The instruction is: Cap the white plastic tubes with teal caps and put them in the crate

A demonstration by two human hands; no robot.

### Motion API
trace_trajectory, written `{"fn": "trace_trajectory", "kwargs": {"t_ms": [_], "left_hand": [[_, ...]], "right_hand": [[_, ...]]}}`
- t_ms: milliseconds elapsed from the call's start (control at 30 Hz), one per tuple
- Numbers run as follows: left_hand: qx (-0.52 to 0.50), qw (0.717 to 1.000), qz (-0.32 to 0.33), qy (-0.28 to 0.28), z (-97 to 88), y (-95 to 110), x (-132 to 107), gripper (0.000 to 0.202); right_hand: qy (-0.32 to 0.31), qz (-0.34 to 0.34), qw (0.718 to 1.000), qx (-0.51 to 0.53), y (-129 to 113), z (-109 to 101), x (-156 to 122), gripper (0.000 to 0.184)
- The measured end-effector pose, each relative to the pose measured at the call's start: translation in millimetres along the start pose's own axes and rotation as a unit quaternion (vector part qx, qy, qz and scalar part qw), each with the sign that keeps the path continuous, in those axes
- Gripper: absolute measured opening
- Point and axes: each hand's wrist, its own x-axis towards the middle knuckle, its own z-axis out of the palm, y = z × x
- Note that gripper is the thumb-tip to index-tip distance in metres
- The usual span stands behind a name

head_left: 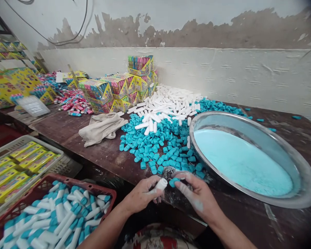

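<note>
A long dark wooden table [75,133] runs along the wall, and on its right side a wide metal basin [309,188] sits tilted, with pale blue powder [238,162] pooled in it. Just left of the basin is a spread of loose blue caps [150,145], with a heap of bare white tubes [171,102] behind it and a crumpled cloth [101,128] beside it. At the lower left, below the table edge, a red crate [75,180] holds capped tubes [59,214]. Both hands meet at the near table edge, just in front of the caps. The left hand [141,195] is closed around a white tube [160,185], whose long axis runs left to right and slightly upward, its open end towards the other hand. The right hand [197,197], dusted with powder, pinches a single blue cap [174,181] between thumb and fingertips. The cap lies directly to the right of the tube's end, almost touching it and roughly in line with its axis. The tube is plain, short and matte white; the cap is small, turquoise and stubby.
</note>
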Motion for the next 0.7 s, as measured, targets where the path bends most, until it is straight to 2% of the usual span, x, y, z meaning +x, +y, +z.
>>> {"fn": "trace_trajectory", "kwargs": {"t_ms": [100, 267, 400, 533, 700], "left_hand": [[0.029, 0.999, -0.025, -0.035, 10.4, 3, 5, 0.019], [0.079, 0.993, -0.033, -0.078, 18.9, 6, 10, 0.019], [0.189, 0.981, -0.005, -0.051, 26.4, 7, 16, 0.02], [0.297, 0.954, -0.019, -0.031, 35.9, 7, 23, 0.027], [0.433, 0.901, -0.024, -0.006, 44.3, 2, 27, 0.029]], "right_hand": [[-0.024, 0.054, 0.995, 0.078, -4, -12, -7, 0.023], [-0.09, 0.084, 0.985, 0.122, -1, -19, -13, 0.027], [-0.145, 0.133, 0.967, 0.163, -2, -26, -13, 0.033], [-0.159, 0.163, 0.953, 0.201, 0, -32, -12, 0.033], [-0.192, 0.167, 0.942, 0.219, 4, -35, -11, 0.024]]}}
